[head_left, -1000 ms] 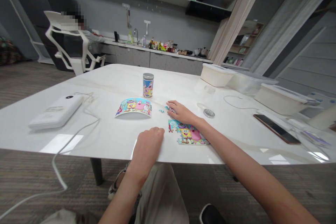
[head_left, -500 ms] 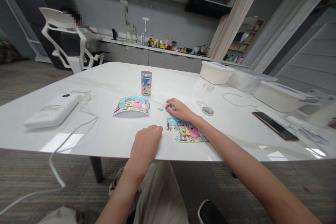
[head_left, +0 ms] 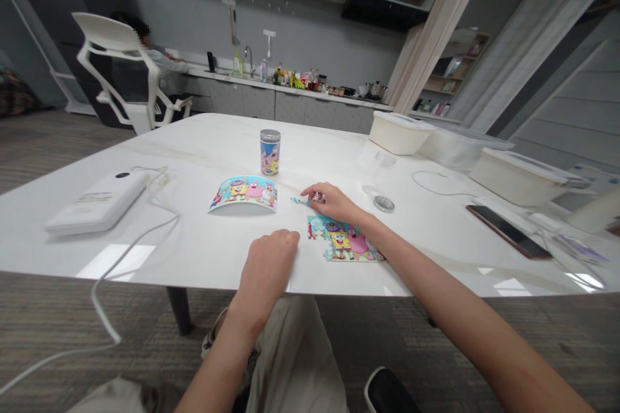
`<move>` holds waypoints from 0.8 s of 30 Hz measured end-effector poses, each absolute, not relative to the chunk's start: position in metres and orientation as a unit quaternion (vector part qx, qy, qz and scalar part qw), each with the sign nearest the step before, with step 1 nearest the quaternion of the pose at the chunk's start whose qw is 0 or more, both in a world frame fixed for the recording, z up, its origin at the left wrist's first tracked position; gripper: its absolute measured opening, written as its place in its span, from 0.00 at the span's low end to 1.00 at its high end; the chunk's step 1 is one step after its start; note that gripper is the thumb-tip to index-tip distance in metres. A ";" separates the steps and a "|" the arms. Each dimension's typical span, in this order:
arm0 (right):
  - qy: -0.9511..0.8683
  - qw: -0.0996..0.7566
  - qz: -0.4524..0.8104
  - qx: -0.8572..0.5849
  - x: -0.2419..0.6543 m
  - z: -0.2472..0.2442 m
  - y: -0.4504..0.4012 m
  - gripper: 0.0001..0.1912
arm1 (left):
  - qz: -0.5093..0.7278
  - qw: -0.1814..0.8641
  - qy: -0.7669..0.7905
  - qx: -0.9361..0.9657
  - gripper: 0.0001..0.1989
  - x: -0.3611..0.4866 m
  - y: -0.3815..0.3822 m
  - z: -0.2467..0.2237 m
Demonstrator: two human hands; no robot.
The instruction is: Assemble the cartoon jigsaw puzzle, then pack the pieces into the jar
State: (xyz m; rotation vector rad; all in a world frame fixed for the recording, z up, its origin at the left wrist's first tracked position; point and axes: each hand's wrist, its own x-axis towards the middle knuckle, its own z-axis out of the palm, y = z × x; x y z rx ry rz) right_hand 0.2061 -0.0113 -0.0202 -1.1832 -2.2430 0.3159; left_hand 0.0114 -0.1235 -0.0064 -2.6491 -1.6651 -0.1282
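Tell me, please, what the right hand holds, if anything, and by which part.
The right hand seems to pinch a small blue jigsaw piece; which part is unclear.

Soft indoor light, glare on tabletop (head_left: 121, 259), warped edges

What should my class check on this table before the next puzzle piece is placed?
Right hand securely holding a loose puzzle piece: cannot tell.
Left hand off the jigsaw puzzle: ok.
Picture card visible beside the puzzle: ok.
Picture card lying flat: not ok, it arches up.
Jar upright, away from both hands: ok.
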 end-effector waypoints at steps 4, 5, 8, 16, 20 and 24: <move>-0.840 0.290 0.130 -0.439 0.208 -0.020 -0.012 0.10 | -0.057 0.007 -0.544 -0.837 0.14 0.011 -0.123 -0.009; -0.838 0.289 0.134 -0.442 0.209 -0.020 -0.012 0.09 | -0.067 0.006 -0.547 -0.834 0.14 0.011 -0.123 -0.010; -0.828 0.297 0.141 -0.454 0.213 -0.019 -0.013 0.09 | -0.092 -0.003 -0.529 -0.843 0.15 0.010 -0.126 -0.011; -0.828 0.277 0.286 -0.395 0.219 0.004 -0.035 0.06 | -0.116 -0.005 -0.458 -0.881 0.16 0.009 -0.130 -0.013; -0.799 0.256 0.386 -0.385 0.224 0.000 -0.048 0.12 | -0.120 -0.006 -0.458 -0.881 0.16 0.009 -0.131 -0.014; -0.784 0.236 0.417 -0.394 0.225 -0.006 -0.053 0.12 | -0.119 -0.011 -0.450 -0.885 0.17 0.009 -0.132 -0.014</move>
